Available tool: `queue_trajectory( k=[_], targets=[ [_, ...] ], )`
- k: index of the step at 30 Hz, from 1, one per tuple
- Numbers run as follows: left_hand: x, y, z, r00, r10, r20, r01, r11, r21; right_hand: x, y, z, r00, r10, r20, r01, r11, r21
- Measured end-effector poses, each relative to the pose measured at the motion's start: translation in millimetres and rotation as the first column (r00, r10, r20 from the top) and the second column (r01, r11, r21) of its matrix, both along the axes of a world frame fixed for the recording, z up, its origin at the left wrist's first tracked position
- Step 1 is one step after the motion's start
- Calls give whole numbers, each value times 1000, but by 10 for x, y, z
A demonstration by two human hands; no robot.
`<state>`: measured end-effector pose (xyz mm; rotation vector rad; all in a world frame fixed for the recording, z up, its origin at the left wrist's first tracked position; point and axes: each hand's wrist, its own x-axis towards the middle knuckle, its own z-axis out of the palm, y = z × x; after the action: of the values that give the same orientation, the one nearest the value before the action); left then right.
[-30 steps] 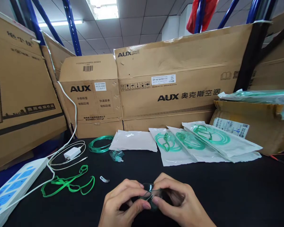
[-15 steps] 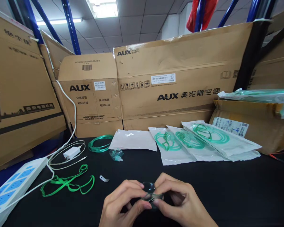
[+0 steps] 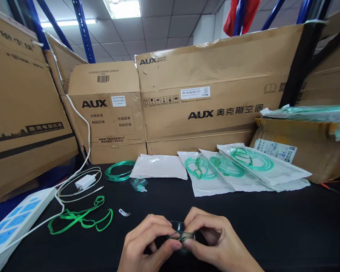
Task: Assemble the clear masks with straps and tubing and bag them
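Low in the middle, my left hand (image 3: 151, 241) and my right hand (image 3: 212, 238) both pinch a clear plastic mask (image 3: 178, 226). Fingertips and thumbs of the two hands almost meet on its near edge, and they cover much of it. Left of my hands lies a small metal nose clip (image 3: 124, 212). Farther left, a green elastic strap (image 3: 81, 218) is loosely looped on the black tabletop. Beyond the hands sits a small clear piece with a pale green connector (image 3: 140, 185), beside a coil of green tubing (image 3: 119, 171).
Flat white packets with green tubing, such as the middle packet (image 3: 200, 187), overlap at the back right. A white package (image 3: 160, 166) lies beside them. At left are a power strip (image 3: 19, 219) and a white adapter (image 3: 85, 181) with cables. Cardboard boxes (image 3: 223, 87) wall the back.
Both hands stay almost in place, still pinching the mask, with slight finger movement. The mask's far part sits a little lower between the fingers. The view has shifted slightly.
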<state>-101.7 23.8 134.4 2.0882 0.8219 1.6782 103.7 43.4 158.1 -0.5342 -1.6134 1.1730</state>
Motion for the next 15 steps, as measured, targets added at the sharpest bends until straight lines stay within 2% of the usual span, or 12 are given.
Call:
queue_trajectory(
  k=[6,15],
  targets=[
    [-16,1,14,1000,-21,-15,21,1000,-7,36,-18,13,998,14,61,-11,999,-47],
    [-11,0,14,999,-23,-22,23,1000,0,47,-41,30,998,32,61,-28,997,-70]
  ],
)
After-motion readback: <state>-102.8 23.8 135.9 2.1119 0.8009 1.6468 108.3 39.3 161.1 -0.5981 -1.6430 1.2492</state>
